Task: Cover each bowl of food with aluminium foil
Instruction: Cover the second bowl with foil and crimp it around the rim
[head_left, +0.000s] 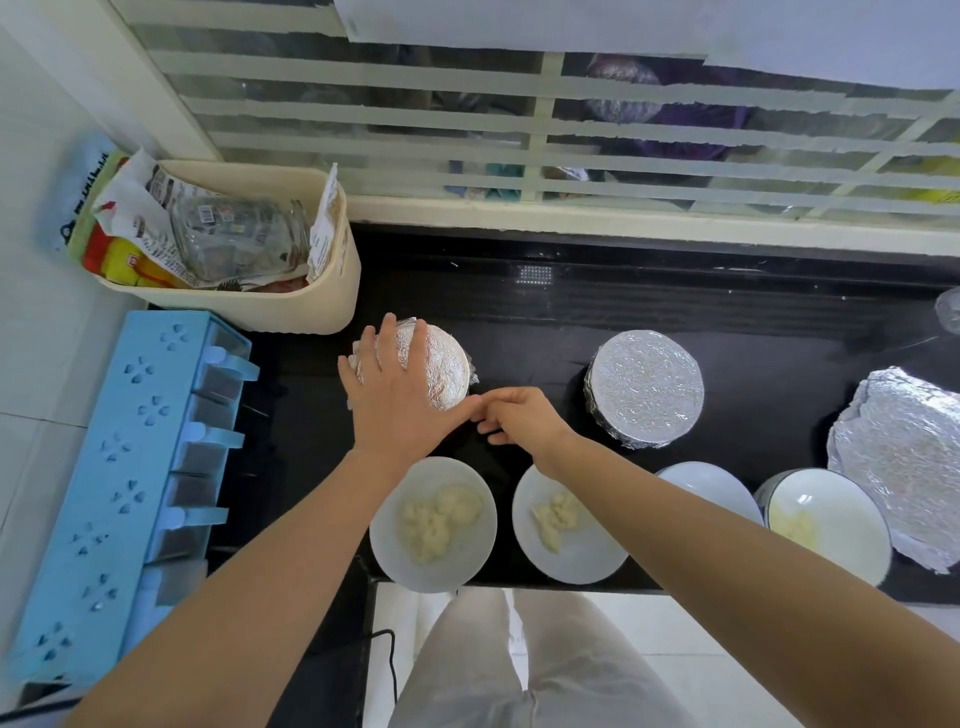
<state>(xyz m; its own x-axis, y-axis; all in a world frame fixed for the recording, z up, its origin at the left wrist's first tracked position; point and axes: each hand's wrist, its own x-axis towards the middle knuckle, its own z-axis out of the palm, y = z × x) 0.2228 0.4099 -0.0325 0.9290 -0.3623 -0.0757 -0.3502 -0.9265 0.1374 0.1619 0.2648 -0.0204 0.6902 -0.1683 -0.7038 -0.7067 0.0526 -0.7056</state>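
Head camera looks down, and nearest to me are the light trousers (498, 670) of the person who stands at the black counter (519, 312). Along the near edge of this counter I see 4 white bowls without cover. The 1st bowl (452, 569), at the left, and the 2nd bowl (587, 551) each hold a pale lumpy food. The 3rd bowl (701, 480) is mostly hidden under the right forearm. The 4th bowl (841, 525) holds a little of the same pale food. Just beside it, at the right border, lies a crumpled foil sheet (904, 467); if something is under it I cannot tell.

Farther in, the left hand (389, 395) lies flat, fingers straight and spread, on top of the foil-covered bowl (447, 364). The right hand (511, 415) has its fingers curled at the near right edge of this bowl, the tips close to the left thumb; if they pinch the foil I cannot tell. To the right, well apart from both hands, stands a 2nd foil-covered bowl (647, 387), wrapped also down its side.

At the far left stands a cream basket (291, 312) full of packets, with a blue rack (119, 467) nearer along the left wall. Behind the counter is a striped window (571, 130).
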